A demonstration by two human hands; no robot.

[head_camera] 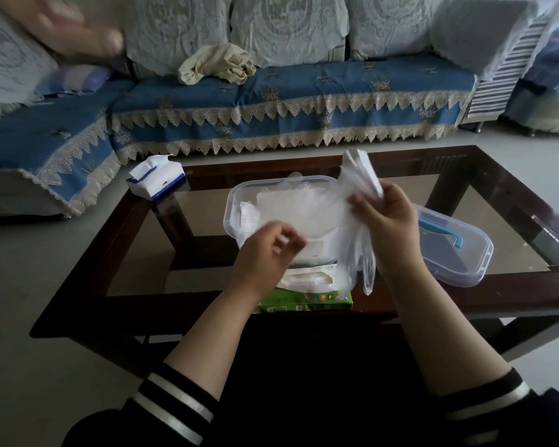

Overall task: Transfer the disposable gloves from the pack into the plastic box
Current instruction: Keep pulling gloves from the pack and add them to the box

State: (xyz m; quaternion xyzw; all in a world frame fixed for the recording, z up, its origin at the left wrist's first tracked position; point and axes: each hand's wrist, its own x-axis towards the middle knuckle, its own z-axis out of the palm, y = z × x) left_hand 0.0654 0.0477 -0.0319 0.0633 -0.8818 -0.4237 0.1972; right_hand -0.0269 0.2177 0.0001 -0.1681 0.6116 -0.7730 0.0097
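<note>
Gloves (355,201) mid-transfer, held over the box (231,204) at frame centre, not yet in.

Right hand (384,217) pinched the bundle near its upper end; left hand (268,250) had fingers curled on the film lower left, blurred, so how firm that grip was I could not tell. Bundle's long axis ran roughly vertical, tilted: stiff folded end pointed up toward frame top, loose tails hung down past the box's near rim, over the pack (307,291) at the bench (529,304) near edge. Likely risks: thin film is slippery and clingy, so sheets could slide out of the pinch and land on the bench or pack; the hanging tails could snag the rim and end up draped outside; a pull with the left hand could stretch or tear a sheet. Lid (455,250) lay off to the right.
</note>
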